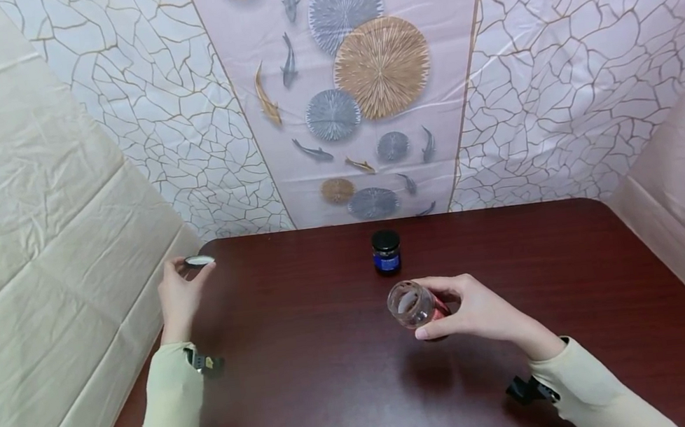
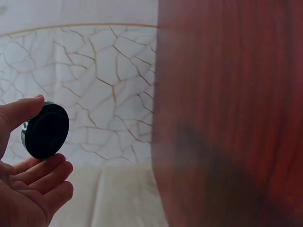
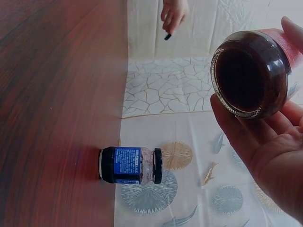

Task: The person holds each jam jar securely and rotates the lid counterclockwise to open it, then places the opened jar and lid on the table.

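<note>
At the table's far left corner my left hand (image 1: 182, 295) pinches a black jar lid (image 1: 199, 261) by its rim, pale inner side up. In the left wrist view the lid's dark outer face (image 2: 46, 131) sits between thumb and fingers. Right of the middle, my right hand (image 1: 480, 307) grips an uncapped glass jar (image 1: 413, 304) with a red label, held over the table and tilted with its mouth toward the left. The right wrist view shows its round base and dark contents (image 3: 241, 78). Behind it stands a second jar (image 1: 387, 254), blue-labelled and upright with a black lid on.
The dark red-brown wooden table (image 1: 296, 360) reaches to a patterned cloth backdrop (image 1: 371, 189). Cream cloth walls (image 1: 52, 225) rise along the left and right sides. Each wrist carries a small black camera mount (image 1: 530, 389).
</note>
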`<state>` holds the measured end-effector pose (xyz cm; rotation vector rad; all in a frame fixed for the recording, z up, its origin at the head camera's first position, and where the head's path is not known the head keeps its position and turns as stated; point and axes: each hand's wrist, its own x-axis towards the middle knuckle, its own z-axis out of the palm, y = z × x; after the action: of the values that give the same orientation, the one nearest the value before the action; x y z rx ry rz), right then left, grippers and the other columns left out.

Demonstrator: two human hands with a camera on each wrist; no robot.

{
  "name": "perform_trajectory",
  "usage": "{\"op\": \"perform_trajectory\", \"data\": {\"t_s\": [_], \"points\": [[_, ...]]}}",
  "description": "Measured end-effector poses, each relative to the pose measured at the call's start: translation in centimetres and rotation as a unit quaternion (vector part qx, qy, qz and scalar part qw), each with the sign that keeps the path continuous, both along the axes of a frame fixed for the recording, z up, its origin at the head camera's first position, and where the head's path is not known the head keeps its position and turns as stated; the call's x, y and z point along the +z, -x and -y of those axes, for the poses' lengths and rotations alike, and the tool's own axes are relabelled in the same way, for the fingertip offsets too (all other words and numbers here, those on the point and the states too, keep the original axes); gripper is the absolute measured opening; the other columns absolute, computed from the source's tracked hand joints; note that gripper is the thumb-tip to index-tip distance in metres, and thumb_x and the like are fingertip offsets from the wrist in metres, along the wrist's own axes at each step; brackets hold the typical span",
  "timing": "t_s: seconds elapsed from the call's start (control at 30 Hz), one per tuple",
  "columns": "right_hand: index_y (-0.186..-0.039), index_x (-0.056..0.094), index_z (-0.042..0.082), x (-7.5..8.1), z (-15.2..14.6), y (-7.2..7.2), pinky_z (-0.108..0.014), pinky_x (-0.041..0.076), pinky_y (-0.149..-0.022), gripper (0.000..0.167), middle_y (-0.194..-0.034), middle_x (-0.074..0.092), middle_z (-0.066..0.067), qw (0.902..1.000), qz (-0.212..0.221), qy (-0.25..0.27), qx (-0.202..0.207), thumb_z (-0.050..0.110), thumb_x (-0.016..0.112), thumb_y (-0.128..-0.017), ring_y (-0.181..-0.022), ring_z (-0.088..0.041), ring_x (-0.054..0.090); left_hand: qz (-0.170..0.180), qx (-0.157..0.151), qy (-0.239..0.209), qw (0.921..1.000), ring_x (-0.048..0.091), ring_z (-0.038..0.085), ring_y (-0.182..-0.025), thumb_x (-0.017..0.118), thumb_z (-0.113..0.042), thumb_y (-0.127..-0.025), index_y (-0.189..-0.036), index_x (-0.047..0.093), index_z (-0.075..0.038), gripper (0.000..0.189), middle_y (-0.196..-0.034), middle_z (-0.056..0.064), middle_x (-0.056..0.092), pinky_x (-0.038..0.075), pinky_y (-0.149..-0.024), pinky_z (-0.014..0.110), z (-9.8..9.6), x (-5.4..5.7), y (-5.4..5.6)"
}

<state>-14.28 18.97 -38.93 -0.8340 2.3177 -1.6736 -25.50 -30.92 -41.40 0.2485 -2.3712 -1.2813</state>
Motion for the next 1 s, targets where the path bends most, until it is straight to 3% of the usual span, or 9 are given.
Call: {"op": "perform_trajectory", "data": {"t_s": [0.27, 0.6, 1.0], "points": [[-0.134, 0.065, 0.018, -0.1, -0.1, 0.0, -0.026, 0.056, -0.085, 0.060, -0.114, 0.073, -0.001, 1.0000, -0.002, -0.001, 0.001, 0.018, 0.088, -0.079, -0.100, -0.018, 0.068, 0.056, 0.023, 0.043, 0.9973, 0.050, 0.044, -0.129, 0.075, -0.037, -0.091, -0.140, 0.042, 0.006, 0.072, -0.136, 0.032, 0.055, 0.038, -0.109, 0.053, 1.4, -1.5, 0.0], [-0.133, 0.066, 0.019, -0.1, -0.2, 0.1, -0.026, 0.056, -0.082, 0.059, -0.112, 0.073, 0.000, 1.0000, -0.006, -0.005, 0.002, 0.018, 0.089, -0.079, -0.097, -0.017, 0.067, 0.116, 0.002, 0.071, 0.9907, 0.052, 0.046, -0.125, 0.070, -0.040, -0.094, -0.138, 0.040, 0.007, 0.071, -0.132, 0.032, 0.056, 0.040, -0.105, 0.056, 2.8, -2.8, 0.0], [-0.133, 0.066, 0.019, -0.1, -0.2, 0.0, -0.028, 0.056, -0.082, 0.059, -0.112, 0.073, 0.000, 1.0000, -0.006, -0.006, -0.002, 0.018, 0.089, -0.078, -0.097, -0.017, 0.067, 0.151, -0.004, 0.094, 0.9840, 0.051, 0.050, -0.120, 0.069, -0.041, -0.094, -0.133, 0.041, 0.009, 0.069, -0.127, 0.033, 0.057, 0.042, -0.101, 0.058, 3.6, -3.9, 0.2]]}}
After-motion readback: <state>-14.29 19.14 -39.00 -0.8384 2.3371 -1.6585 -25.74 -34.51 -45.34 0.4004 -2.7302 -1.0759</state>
